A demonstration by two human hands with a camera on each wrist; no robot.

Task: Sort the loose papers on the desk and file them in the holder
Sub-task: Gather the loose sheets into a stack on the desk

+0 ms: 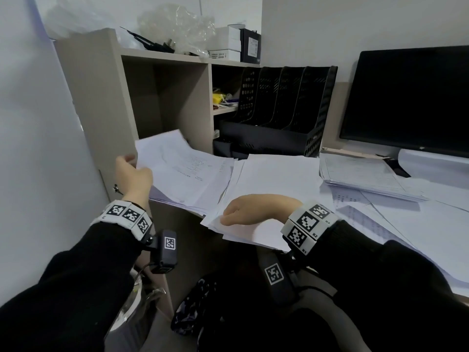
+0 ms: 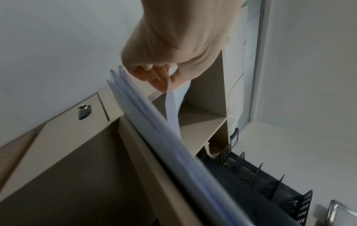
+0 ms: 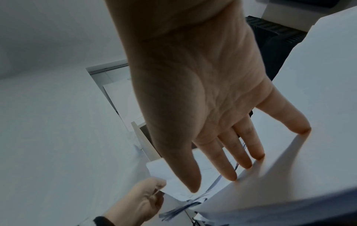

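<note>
Loose white papers cover the desk in several piles. My left hand (image 1: 138, 165) pinches the left edge of a printed sheet (image 1: 182, 161) and lifts it off the left pile; in the left wrist view the hand (image 2: 164, 83) holds that sheet (image 2: 172, 110) above the pile's edge (image 2: 146, 116). My right hand (image 1: 227, 216) rests on the middle stack (image 1: 274, 176). Seen from the right wrist, its straight fingers (image 3: 230, 174) press on that stack's top sheet (image 3: 289, 168). The black file holder (image 1: 279, 115) stands behind the papers, its slots showing no paper.
A beige shelf unit (image 1: 106, 97) rises at the left, with boxes and plastic wrap on top. A dark monitor (image 1: 406, 97) stands at the right, with another thick paper stack (image 1: 363, 174) before it. More sheets (image 1: 406, 224) spread along the desk's front right.
</note>
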